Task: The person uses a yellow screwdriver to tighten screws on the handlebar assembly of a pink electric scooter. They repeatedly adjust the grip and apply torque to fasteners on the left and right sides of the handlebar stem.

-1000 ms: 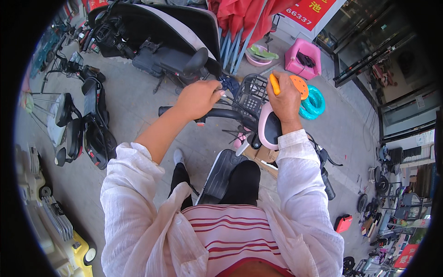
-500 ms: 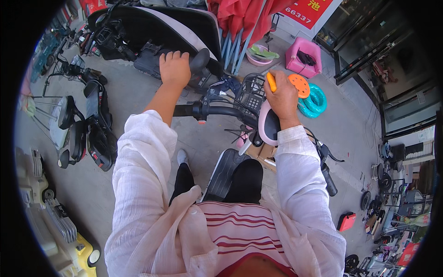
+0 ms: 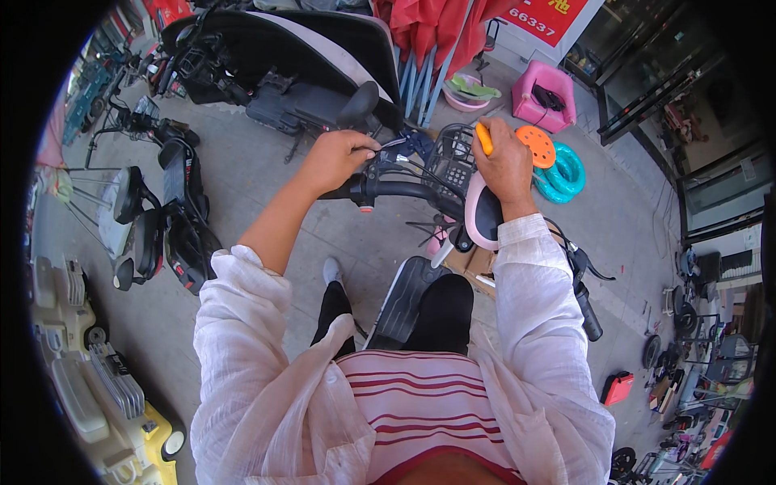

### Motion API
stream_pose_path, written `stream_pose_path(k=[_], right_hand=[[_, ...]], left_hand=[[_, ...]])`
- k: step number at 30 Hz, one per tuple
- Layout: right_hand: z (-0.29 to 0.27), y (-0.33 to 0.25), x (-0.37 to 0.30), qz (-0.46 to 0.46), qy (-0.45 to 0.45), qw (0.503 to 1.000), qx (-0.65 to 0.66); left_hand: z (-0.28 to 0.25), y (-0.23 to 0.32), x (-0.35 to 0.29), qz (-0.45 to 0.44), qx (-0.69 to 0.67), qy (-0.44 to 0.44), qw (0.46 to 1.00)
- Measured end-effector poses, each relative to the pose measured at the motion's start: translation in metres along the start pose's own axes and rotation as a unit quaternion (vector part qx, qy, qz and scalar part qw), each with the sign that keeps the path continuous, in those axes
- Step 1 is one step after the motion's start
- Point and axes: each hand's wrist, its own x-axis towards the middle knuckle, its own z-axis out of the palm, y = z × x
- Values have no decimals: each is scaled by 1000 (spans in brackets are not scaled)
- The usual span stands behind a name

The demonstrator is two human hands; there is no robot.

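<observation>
Black handlebar (image 3: pixel 404 188) at twelve o'clock looks stiff, left hand (image 3: pixel 338 158) at eleven has fingertips pinched together, can't tell on what, and right hand (image 3: pixel 508 166) at one's curled round an orange handle (image 3: pixel 484 139) that's probably light, hard plastic, best gripped mid-length.

- Orange handle (image 3: pixel 484 139): smooth, rounded, gripped in the right hand (image 3: pixel 505 162), one end showing by the thumb, the rest hidden in the fist.
- Handlebar (image 3: pixel 404 189): black, curved, running across in front of the person, with a red button (image 3: pixel 366 209) near its left end.
- Thin pale piece (image 3: pixel 393 143): narrow, slanting just beside the left hand's (image 3: pixel 339 158) pinched fingertips; whether they touch it is unclear.
- Oval housing (image 3: pixel 471 217): pink rim around a dark face, mounted at the handlebar's middle, partly covered by the right wrist.
- Basket (image 3: pixel 454 153): black, gridded, ahead of the handlebar.
</observation>
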Motion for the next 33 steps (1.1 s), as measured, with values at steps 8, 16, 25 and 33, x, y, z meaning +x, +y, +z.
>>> stream_pose_path(k=[8,16,25,33], right_hand=[[0,1,-1,-9,-4,1000,-4],[0,2,-2,-3,-18,1000,-11],[0,3,-2,-2,-18,1000,-12],[1,3,-3,-7,-17,1000,-13]], left_hand=[[8,-1,17,4,76,-8,997],[3,-9,5,-24,-5,-34,999],[-9,-5,25,-4,53,-123,991],[-11,-8,29,-4,5,-133,991]])
